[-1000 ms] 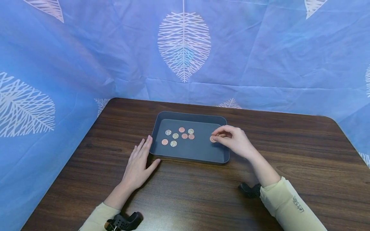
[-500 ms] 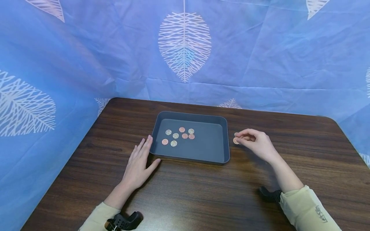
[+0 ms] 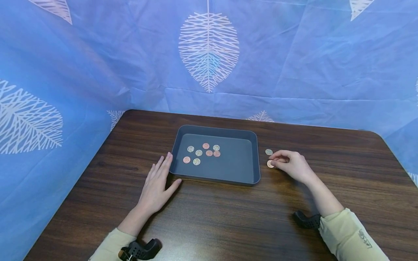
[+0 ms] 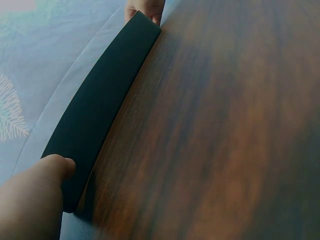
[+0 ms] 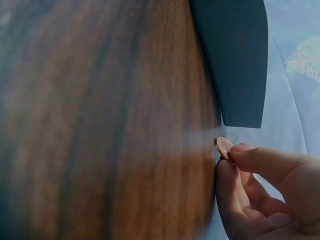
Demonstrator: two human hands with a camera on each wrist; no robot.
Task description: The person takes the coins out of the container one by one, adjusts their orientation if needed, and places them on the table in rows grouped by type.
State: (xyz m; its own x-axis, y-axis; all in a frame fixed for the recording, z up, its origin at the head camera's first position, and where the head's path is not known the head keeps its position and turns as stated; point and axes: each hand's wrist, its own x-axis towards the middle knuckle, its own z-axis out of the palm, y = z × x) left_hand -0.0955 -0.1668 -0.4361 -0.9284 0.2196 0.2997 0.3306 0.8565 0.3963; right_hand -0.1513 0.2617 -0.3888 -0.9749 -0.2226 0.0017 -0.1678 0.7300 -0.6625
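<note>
My right hand [image 3: 291,165] pinches a copper-coloured coin [image 3: 270,164] between thumb and fingertips, low over the table just right of the tray. The right wrist view shows this coin [image 5: 224,147] tilted, its edge close to the wood. Behind it a silver-coloured coin [image 3: 269,152] lies flat on the table. Inside the dark grey tray [image 3: 235,170], several silver-coloured coins [image 3: 196,161] and copper-coloured coins [image 3: 186,160] lie scattered over the left half. With fingers straight, my left hand [image 3: 156,186] rests against the tray's left front corner, thumb by the front wall [image 4: 100,95].
The tray stands on a dark wooden table [image 3: 209,217] with rounded far corners. A blue curtain [image 3: 277,65] with white leaf prints hangs behind and to the left. Each wrist wears a black camera mount [image 3: 307,220].
My right hand has carried the copper-coloured coin from above the tray's right side out over the table, then slightly nearer, uncovering the silver-coloured coin. The left hand has stayed put.
</note>
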